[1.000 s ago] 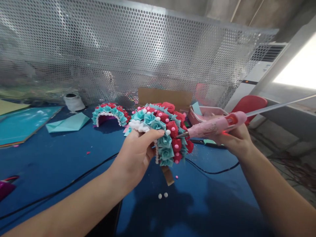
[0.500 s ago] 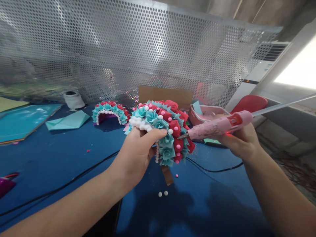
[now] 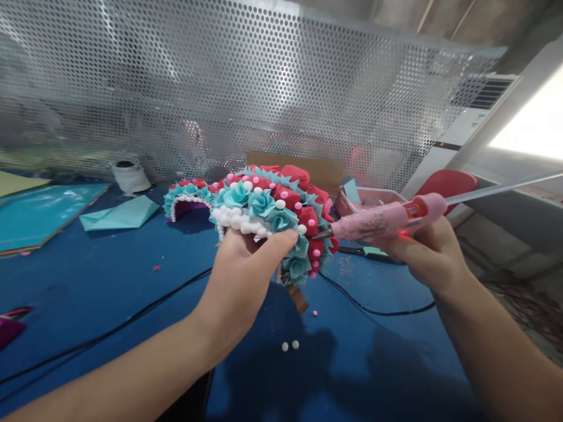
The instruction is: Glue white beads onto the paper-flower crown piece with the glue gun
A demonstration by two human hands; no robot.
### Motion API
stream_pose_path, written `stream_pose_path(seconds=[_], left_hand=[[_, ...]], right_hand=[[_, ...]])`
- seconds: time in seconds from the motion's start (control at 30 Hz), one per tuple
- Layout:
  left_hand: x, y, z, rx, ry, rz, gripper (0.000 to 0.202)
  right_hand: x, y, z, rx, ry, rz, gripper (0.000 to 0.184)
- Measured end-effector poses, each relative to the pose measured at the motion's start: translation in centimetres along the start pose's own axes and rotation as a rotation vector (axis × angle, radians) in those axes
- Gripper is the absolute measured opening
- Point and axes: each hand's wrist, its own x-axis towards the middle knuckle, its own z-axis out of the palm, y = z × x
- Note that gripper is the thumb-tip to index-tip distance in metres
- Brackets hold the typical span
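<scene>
My left hand [image 3: 246,275] grips a curved ornament [image 3: 264,208] covered in teal and red paper flowers, with white and pink beads along its rows. My thumb presses on its teal flowers near a white bead; the other fingers are mostly hidden behind it. In my right hand [image 3: 433,252] is a pink hot glue gun [image 3: 382,220] with a red light glowing and a clear glue stick out of its back. Its metal nozzle points left and is at the red flowers; whether it touches them I cannot tell. Two white beads [image 3: 290,346] lie on the table below.
A similar flowered arch [image 3: 189,196] stands behind on the blue table [image 3: 109,281]. Teal paper [image 3: 121,214] lies to the left. At the back right sits a pink plastic box [image 3: 347,205]. A black cable [image 3: 145,316] crosses the table before a perforated metal screen [image 3: 220,88].
My left hand has tilted the flowered ornament and shifted it slightly left and up, so more of its white bead edge faces me. The glue gun has moved slightly left with it.
</scene>
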Motion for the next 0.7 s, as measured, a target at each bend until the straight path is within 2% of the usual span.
stream_pose_path(seconds=[0.2,0.33,0.5,0.7], left_hand=[[-0.3,0.1,0.4,-0.054,0.072,0.049,0.010],[-0.4,0.5,0.4,-0.035,0.089,0.023,0.007],[-0.4,0.6,0.4,-0.068,0.117,-0.014,0.017],[-0.6,1.2,0.9,-0.085,0.145,-0.055,0.017]], right_hand=[[-0.1,-0.6,1.1,0.081,-0.022,0.014,0.020],[-0.2,-0.5,1.1,0.079,-0.033,0.026,0.018],[-0.2,-0.3,0.7,0.066,-0.038,0.018,0.017],[-0.2,-0.3,0.6,0.067,-0.054,-0.008,0.015]])
